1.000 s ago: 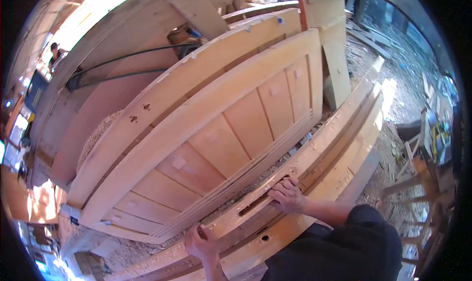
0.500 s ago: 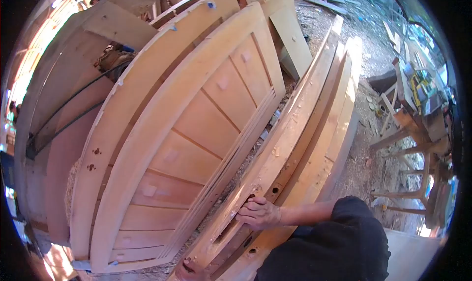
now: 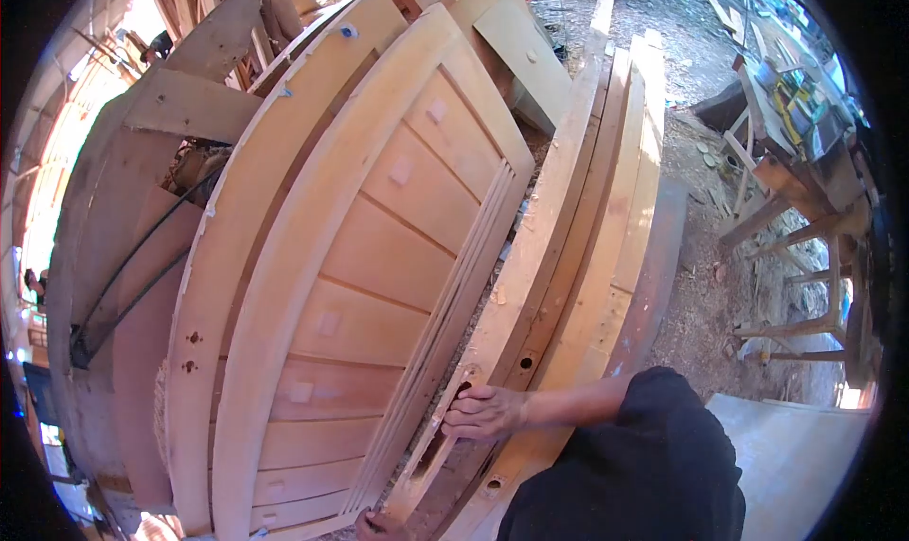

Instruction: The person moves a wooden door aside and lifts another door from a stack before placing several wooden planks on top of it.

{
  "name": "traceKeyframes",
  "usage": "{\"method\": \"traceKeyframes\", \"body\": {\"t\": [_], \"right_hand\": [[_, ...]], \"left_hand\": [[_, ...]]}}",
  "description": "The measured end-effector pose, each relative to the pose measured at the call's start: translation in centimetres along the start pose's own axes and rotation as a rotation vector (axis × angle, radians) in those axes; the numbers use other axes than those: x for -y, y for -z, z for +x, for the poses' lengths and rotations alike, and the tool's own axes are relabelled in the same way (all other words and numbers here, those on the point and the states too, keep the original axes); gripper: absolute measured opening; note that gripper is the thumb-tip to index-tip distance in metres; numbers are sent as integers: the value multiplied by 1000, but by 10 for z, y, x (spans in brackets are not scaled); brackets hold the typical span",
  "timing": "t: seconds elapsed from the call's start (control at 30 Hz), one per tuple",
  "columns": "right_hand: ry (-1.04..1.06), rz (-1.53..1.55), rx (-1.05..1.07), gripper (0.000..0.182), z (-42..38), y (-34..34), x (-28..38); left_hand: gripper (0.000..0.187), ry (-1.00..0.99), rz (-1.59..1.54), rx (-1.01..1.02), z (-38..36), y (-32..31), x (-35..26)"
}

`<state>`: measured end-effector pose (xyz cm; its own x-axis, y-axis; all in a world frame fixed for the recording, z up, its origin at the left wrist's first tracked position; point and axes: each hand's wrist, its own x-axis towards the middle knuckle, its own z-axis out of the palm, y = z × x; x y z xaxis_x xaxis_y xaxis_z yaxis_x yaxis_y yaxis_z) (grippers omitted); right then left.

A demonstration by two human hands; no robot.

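Note:
My right hand [image 3: 485, 412] is wrapped over the nearest long wooden beam [image 3: 516, 300], beside a mortise slot cut in it. At the bottom edge of the view my left hand [image 3: 381, 526] is closed around the lower end of the same beam, and partly cut off. More long boards [image 3: 589, 323] with round holes stand along the beam's right side. To its left, a curved-edge panelled wooden door [image 3: 383, 257] leans with its grooved edge near the beam.
Further panels [image 3: 237, 210] stack behind the door at left. A wooden table [image 3: 805, 186] with tools and a stool [image 3: 833, 304] stand at right. Wood shavings cover the ground [image 3: 705, 295]. A pale sheet [image 3: 786, 456] lies at the lower right.
The view has shifted, and the beam appears more upright, its far end further left. Both hands keep their hold on it.

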<state>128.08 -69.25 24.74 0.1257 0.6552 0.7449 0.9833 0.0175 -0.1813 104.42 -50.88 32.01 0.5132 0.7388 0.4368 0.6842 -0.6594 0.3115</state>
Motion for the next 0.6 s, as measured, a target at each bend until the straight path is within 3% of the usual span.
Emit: {"method": "traceKeyframes", "body": {"t": [0.2, 0.3, 0.4, 0.5, 0.6], "right_hand": [[-47, 184, -94, 28, 1, -4, 1], [-69, 220, -116, 27, 5, -2, 3], [-23, 159, -157, 25, -4, -13, -1], [-55, 143, -151, 25, 2, -4, 1], [-47, 93, -158, 24, -2, -6, 1]], "left_hand": [[26, 101, -192, 97, -1, 3, 6], [26, 132, -131, 76, -3, 0, 8], [23, -24, -27, -45, -10, -8, 23], [18, -55, 93, -34, -13, -11, 36], [16, 107, -135, -111, -22, -28, 49]]}}
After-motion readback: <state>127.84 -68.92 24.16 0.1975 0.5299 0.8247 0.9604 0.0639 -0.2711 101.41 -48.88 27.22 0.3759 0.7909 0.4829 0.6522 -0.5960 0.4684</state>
